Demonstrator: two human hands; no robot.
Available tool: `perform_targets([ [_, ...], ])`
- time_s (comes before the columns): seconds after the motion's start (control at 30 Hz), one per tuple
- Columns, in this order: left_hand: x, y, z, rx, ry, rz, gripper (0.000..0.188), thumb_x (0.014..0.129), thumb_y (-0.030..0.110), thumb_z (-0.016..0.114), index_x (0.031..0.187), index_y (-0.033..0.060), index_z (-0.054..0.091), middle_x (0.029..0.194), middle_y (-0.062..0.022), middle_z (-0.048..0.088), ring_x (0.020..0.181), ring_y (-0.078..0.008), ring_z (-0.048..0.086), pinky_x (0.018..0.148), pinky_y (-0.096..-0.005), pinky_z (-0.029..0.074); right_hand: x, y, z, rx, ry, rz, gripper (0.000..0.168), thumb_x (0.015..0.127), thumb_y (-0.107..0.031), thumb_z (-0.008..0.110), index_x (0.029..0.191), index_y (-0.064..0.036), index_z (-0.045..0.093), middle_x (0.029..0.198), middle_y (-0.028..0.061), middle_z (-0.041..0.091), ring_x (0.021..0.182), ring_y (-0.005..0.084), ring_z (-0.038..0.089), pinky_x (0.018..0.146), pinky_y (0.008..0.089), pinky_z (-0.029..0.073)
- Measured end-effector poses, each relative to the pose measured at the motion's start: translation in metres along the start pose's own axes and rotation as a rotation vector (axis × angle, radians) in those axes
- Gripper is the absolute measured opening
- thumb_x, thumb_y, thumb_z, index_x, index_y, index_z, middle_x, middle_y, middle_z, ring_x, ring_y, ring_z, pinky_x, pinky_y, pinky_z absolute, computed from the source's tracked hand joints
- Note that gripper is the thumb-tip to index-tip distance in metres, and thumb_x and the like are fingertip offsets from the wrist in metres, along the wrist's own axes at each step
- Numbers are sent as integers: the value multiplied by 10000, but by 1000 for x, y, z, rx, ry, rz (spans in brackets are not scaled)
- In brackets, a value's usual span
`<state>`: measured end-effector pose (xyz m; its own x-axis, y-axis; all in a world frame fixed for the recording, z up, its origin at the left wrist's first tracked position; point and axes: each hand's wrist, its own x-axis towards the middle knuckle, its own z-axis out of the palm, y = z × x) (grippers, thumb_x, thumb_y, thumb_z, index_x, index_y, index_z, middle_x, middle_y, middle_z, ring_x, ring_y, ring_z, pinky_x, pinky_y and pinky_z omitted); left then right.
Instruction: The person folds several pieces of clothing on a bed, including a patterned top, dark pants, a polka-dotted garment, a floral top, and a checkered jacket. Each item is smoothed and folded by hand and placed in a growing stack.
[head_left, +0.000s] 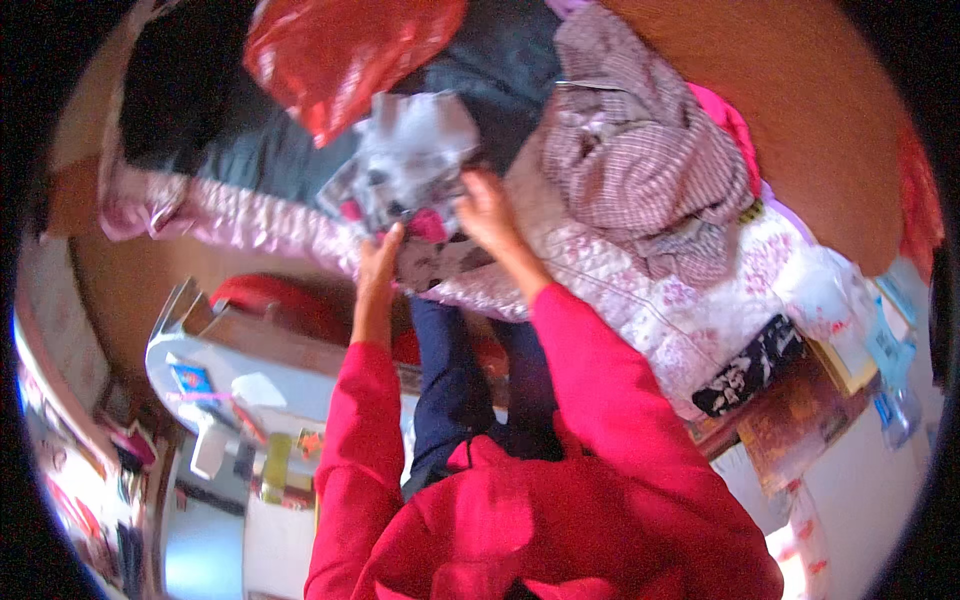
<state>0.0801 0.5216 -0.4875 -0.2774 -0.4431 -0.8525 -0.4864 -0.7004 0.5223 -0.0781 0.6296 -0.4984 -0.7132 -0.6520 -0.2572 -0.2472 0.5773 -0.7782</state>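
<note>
A crumpled grey garment (424, 146) with dark and pink printed patches lies at the near edge of the bed, in front of my body. My left hand (381, 253) grips its lower left edge, the thumb lying on top. At its right edge, my right hand (484, 206) holds the cloth with bent fingers. The picture is blurred here, so the exact finger contact is hard to see. Beneath and behind the garment spreads a dark cloth (259, 161), with a red plastic bag (345, 56) on it just beyond the garment.
A checked garment (630, 165) is heaped on the floral quilt (600, 270) to the right. A black-and-white patterned item (750, 365) rests near the quilt's corner, beside a white plastic bag (825, 296). Behind me at left, a table (300, 382) holds several small things.
</note>
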Motion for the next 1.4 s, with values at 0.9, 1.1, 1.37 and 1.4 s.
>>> perform_targets([
  [0.9, -233, 114, 141, 1032, -484, 913, 377, 696, 133, 537, 994, -60, 409, 803, -241, 492, 730, -381, 492, 624, -418, 405, -126, -112, -169, 1164, -84, 335, 518, 712, -318, 601, 1114, -51, 413, 951, 28, 501, 843, 102, 463, 721, 250, 406],
  [1.1, -295, 101, 198, 1227, -923, 969, 560, 665, 161, 589, 1112, -64, 340, 996, -271, 435, 869, -394, 471, 699, -400, 416, -178, -110, -254, 1422, 175, 518, 439, 707, -227, 605, 1066, -42, 434, 798, 9, 518, 698, 97, 492, 585, 245, 422],
  [1.37, -340, 66, 262, 1038, -1413, 664, 447, 727, 84, 561, 1138, 10, 402, 1120, -203, 433, 888, -238, 532, 716, -295, 446, -322, -17, -332, 1194, 641, 369, 323, 703, -166, 522, 998, -39, 490, 823, 35, 531, 720, 142, 500, 639, 256, 409],
  [1.4, -338, 71, 266, 1068, -1381, 676, 433, 733, 70, 553, 1135, 13, 405, 1100, -183, 458, 864, -212, 541, 704, -282, 449, -333, -21, -353, 1139, 734, 389, 337, 698, -181, 519, 1002, -40, 490, 836, 35, 529, 737, 144, 498, 650, 258, 407],
])
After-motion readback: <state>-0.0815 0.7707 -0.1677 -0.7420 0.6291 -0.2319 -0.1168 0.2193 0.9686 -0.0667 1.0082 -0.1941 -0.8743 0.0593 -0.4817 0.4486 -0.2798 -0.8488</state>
